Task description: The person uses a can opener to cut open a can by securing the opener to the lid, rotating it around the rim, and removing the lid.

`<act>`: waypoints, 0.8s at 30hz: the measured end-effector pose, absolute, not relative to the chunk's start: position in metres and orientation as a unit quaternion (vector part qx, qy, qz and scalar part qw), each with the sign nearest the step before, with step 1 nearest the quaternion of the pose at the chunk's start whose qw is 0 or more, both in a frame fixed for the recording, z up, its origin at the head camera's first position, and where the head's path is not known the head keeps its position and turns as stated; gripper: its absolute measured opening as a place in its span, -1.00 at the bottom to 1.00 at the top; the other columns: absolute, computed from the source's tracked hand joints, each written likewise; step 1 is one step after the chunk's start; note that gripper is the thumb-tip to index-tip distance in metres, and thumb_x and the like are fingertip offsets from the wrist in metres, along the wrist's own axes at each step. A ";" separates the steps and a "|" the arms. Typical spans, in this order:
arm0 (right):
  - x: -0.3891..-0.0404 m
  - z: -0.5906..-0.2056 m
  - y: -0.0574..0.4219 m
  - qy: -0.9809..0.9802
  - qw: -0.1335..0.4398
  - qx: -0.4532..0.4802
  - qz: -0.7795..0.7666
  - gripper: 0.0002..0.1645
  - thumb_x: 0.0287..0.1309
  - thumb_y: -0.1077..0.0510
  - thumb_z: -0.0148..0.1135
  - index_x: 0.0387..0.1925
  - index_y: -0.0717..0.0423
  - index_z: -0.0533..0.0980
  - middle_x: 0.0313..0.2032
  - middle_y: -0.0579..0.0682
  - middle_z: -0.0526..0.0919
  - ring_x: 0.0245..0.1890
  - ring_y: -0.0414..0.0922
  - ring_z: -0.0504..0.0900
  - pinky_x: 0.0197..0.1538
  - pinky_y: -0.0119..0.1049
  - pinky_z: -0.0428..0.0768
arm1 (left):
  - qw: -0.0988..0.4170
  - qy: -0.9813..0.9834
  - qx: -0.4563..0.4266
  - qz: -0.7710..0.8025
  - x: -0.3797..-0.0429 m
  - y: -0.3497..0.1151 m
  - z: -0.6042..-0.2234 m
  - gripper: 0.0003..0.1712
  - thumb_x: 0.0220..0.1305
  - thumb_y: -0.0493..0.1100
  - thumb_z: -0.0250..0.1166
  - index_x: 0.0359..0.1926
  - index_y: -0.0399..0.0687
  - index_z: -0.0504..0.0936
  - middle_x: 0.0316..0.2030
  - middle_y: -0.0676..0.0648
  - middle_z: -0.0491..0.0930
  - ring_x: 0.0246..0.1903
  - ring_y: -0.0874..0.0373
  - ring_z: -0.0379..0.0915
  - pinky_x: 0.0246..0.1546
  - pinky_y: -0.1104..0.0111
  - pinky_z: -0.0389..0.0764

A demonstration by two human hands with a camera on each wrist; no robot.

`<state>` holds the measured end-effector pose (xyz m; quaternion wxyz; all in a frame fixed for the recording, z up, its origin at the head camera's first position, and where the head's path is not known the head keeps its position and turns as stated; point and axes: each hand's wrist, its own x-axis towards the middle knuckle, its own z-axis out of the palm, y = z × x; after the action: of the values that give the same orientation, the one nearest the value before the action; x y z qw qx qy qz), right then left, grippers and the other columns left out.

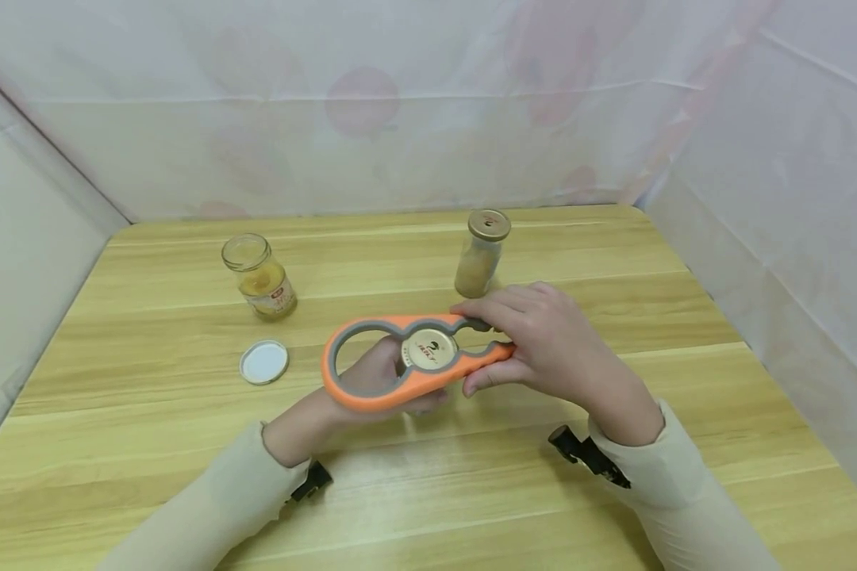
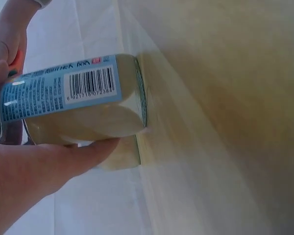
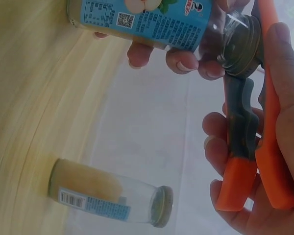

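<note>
My left hand (image 1: 374, 371) grips a glass jar (image 2: 78, 117) with a blue label, under an orange and grey jar opener (image 1: 371, 404). The jar's gold lid (image 1: 431, 350) sits inside one of the opener's grey-lined rings. With my right hand (image 1: 543, 341) I hold the opener's two handles, thumb on one side and fingers on the other. In the right wrist view the handles (image 3: 277, 181) stand slightly apart, while left fingers (image 3: 179, 61) wrap the jar below its neck. Whether the jar's base touches the table cannot be told.
A second gold-lidded jar (image 1: 477, 266) stands upright behind my right hand. To the left stands a lidless glass jar (image 1: 264, 289) with yellow contents, and a white-lined lid (image 1: 264, 362) lies in front of it. Pale curtains (image 1: 428, 151) surround the wooden table (image 1: 150, 317).
</note>
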<state>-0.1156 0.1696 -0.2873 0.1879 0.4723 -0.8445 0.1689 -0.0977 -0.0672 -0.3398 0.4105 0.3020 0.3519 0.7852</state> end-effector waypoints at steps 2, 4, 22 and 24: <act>-0.116 -0.287 0.169 -0.844 0.184 0.474 0.170 -0.02 -0.39 -0.54 0.39 0.07 -0.07 0.62 -0.20 -0.25 0.71 -0.40 -0.27 0.54 -0.34 -0.24 0.50 | 0.444 0.291 0.282 0.799 -0.099 -0.068 -0.340 -0.36 0.44 -0.33 0.06 0.49 -0.12 0.21 0.19 0.03 0.53 -0.31 0.28 0.33 -0.28 0.50 0.35; -0.116 -0.287 0.169 -0.844 0.180 0.476 0.172 -0.02 -0.43 -0.50 0.44 0.08 -0.08 0.62 -0.19 -0.25 0.71 -0.39 -0.27 0.55 -0.34 -0.23 0.51 | 0.467 0.253 0.273 0.802 -0.101 -0.068 -0.340 -0.46 0.47 -0.27 0.06 0.42 -0.07 0.33 0.14 0.01 0.56 -0.32 0.27 0.35 -0.28 0.50 0.35; -0.115 -0.287 0.168 -0.847 0.186 0.467 0.170 -0.02 -0.23 -0.64 0.21 0.09 -0.09 0.62 -0.22 -0.27 0.71 -0.37 -0.28 0.56 -0.29 -0.22 0.50 | 0.449 0.311 0.295 0.784 -0.100 -0.070 -0.337 -0.48 0.41 -0.34 0.08 0.36 0.00 0.39 -0.14 0.01 0.60 -0.43 0.23 0.34 -0.34 0.47 0.34; -0.115 -0.287 0.168 -0.846 0.194 0.466 0.170 -0.01 -0.23 -0.64 0.22 0.09 -0.08 0.62 -0.24 -0.26 0.71 -0.37 -0.28 0.55 -0.28 -0.22 0.51 | 0.383 0.410 0.328 0.760 -0.099 -0.071 -0.337 -0.38 0.34 -0.36 0.17 0.40 -0.03 0.33 -0.26 0.04 0.57 -0.49 0.22 0.29 -0.39 0.46 0.33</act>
<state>-0.1149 0.1681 -0.2866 0.1941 0.4658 -0.8464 0.1701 -0.0988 -0.0707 -0.3369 0.3826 0.3285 0.4098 0.7601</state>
